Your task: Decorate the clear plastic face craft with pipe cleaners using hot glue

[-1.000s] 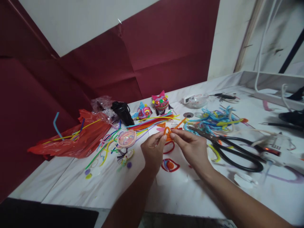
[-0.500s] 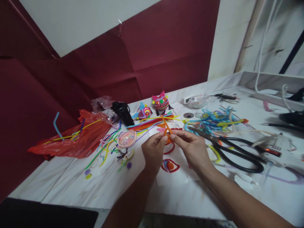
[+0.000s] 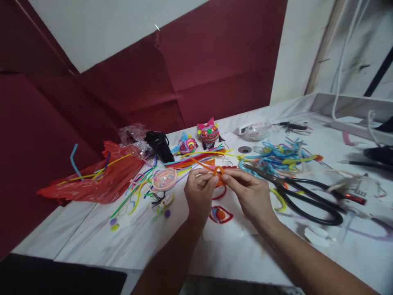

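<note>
Between both hands is an orange pipe cleaner (image 3: 218, 169), bent into a small loop, with a loose end pointing up and left. My left hand (image 3: 200, 192) pinches it from the left with thumb and fingertips. From the right, my right hand (image 3: 249, 192) grips the loop between thumb and forefinger. Below the fingers a red-edged eye shape (image 3: 221, 214) with an orange centre lies on white paper (image 3: 222, 233). A red curved piece (image 3: 221, 193) is partly hidden behind the hands.
Large black-handled scissors (image 3: 307, 203) and a glue gun (image 3: 356, 196) lie right. Tangled blue and yellow pipe cleaners (image 3: 279, 155) are behind them. Two colourful mask-like figures (image 3: 210, 133) stand at the back. Left are a red plastic bag (image 3: 101, 180) and a black object (image 3: 159, 146).
The loose end of the orange pipe cleaner has swung from upright to the left, and its loop between the fingertips looks rounder. Both hands remain in nearly the same place.
</note>
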{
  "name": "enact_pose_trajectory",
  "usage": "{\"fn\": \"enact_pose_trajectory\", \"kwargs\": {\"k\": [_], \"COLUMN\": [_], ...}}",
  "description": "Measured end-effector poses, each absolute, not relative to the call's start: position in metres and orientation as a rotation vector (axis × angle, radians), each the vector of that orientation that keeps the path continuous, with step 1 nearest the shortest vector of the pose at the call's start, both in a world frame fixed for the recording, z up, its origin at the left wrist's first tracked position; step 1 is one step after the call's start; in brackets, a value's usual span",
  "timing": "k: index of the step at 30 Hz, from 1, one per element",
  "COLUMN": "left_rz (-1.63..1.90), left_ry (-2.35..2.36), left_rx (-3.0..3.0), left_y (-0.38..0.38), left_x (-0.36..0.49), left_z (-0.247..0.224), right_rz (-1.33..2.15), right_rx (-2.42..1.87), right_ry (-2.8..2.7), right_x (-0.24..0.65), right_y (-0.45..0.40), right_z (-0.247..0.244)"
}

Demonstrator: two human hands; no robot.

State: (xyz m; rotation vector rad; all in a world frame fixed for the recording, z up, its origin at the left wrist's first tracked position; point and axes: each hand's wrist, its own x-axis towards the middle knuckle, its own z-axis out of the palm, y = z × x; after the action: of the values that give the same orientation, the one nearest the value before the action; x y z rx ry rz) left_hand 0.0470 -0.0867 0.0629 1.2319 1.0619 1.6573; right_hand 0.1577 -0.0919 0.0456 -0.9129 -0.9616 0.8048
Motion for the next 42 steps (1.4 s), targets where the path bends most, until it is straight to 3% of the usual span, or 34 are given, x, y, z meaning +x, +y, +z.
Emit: {"fn": "enact_pose_trajectory", "kwargs": {"k": [15, 42], "left_rz": [1.46, 1.826], "left_ry": [0.857, 1.044], "left_rx": [0.943, 1.235], "left_y": [-0.0841, -0.083], "left_x": [0.048, 0.0515], "left_z": [0.0613, 0.0535], "right_rz": [0.795, 0.898], "right_rx": [-0.965, -1.045], "right_ry": [-0.894, -0.803], "right_x": [0.1554, 0.1537], "right_y": [-0.0964, -0.0959], "right_z": [0.0504, 0.0543]}}
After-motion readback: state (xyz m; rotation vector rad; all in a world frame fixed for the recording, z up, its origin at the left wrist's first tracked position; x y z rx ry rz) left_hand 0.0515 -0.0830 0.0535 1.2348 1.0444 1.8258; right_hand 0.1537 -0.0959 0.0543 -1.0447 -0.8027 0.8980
